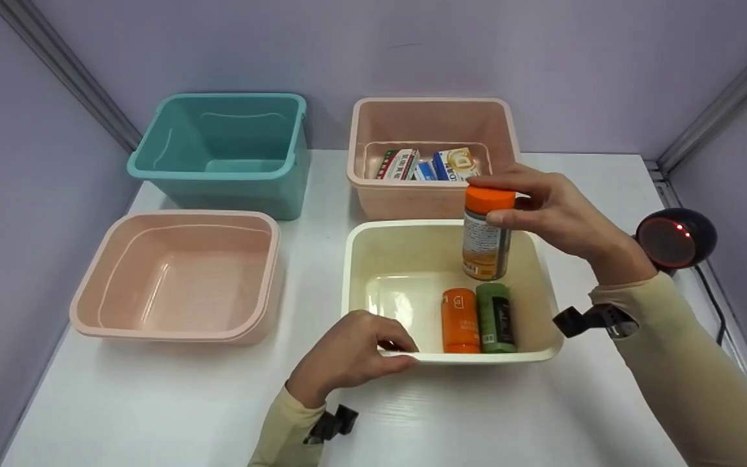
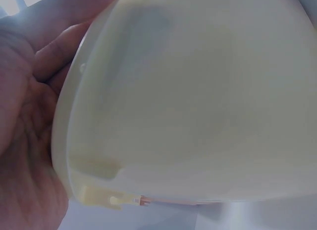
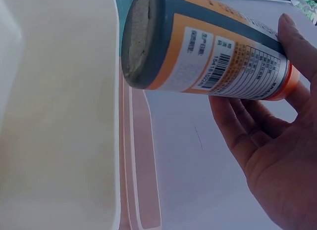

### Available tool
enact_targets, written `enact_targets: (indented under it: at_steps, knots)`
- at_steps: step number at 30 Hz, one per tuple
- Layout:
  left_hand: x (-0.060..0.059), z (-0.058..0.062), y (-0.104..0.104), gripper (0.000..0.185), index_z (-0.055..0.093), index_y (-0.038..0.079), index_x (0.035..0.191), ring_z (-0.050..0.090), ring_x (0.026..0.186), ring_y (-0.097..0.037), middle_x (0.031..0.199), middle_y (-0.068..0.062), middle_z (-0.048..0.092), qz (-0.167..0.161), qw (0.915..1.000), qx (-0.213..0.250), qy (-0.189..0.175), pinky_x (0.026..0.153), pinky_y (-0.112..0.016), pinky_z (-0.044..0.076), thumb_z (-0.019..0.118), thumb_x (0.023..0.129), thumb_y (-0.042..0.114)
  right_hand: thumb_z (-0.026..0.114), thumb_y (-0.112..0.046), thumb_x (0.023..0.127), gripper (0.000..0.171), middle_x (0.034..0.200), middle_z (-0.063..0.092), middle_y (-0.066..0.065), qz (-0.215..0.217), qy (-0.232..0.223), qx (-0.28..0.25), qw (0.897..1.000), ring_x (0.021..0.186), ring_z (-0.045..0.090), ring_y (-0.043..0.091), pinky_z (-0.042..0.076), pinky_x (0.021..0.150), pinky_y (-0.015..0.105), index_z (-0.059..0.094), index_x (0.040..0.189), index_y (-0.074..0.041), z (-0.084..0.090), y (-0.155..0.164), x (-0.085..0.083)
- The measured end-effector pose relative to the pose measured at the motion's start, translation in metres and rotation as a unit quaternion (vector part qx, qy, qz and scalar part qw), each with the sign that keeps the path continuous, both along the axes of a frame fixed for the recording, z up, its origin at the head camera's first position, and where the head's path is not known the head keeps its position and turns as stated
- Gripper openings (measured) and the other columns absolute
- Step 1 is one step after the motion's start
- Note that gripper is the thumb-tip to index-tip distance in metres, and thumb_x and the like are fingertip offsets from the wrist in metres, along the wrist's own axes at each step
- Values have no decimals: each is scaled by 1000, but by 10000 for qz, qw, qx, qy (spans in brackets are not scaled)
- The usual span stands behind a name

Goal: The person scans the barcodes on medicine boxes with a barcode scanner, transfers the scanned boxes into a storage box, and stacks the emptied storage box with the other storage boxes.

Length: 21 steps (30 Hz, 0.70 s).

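My right hand (image 1: 545, 211) grips a pill bottle (image 1: 485, 243) by its orange cap, holding it upright above the right part of a cream bin (image 1: 451, 358). In the right wrist view the bottle (image 3: 213, 52) shows a grey base, a barcode and a printed label. My left hand (image 1: 354, 353) pinches the front rim of the cream bin, thumb outside and fingers inside; the left wrist view shows the bin's outer wall (image 2: 198, 101) beside that hand. Inside the bin, an orange bottle (image 1: 460, 321) and a green bottle (image 1: 495, 318) lie side by side at the front right.
Behind the cream bin stands a pink bin (image 1: 435, 198) with several small medicine boxes (image 1: 456, 165) inside. A teal bin (image 1: 218, 188) is at the back left, with another pink bin (image 1: 172, 336) in front of it. A black round device (image 1: 675, 239) with red lights stands at right.
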<state>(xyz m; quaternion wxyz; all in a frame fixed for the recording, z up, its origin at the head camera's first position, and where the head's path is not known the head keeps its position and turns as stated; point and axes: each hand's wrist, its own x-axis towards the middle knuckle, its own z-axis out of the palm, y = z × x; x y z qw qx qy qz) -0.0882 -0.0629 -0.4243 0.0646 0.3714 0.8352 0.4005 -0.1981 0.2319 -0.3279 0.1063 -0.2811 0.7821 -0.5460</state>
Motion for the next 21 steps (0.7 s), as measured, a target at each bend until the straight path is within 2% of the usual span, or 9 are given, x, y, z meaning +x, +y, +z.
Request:
enact_targets:
  at_steps: [9, 15, 21]
  knots:
    - [0, 1, 0, 6, 79, 15, 89, 56, 70, 1, 83, 14, 69, 37, 10000, -23, -3, 64, -17, 42, 78, 85, 20, 66, -8, 94, 45, 131, 48, 9, -164, -15, 289, 9994, 111, 52, 29, 46, 91, 34, 58, 138, -10, 4, 5, 4]
    - [1, -1, -1, 5, 79, 16, 88, 58, 69, -3, 83, 14, 69, 20, 9999, 2, 137, 64, -17, 41, 78, 84, 18, 68, -4, 91, 46, 124, 53, 10, -102, 108, 189, 9997, 108, 54, 28, 46, 91, 32, 57, 136, -6, 3, 9, 1]
    - [-1, -3, 0, 5, 79, 15, 88, 60, 68, -7, 83, 12, 70, -89, 9997, 88, 215, 63, -17, 41, 78, 84, 18, 66, 0, 91, 52, 129, 52, 10, -217, 262, 213, 9992, 111, 52, 25, 42, 95, 26, 47, 140, 1, 2, 18, 2]
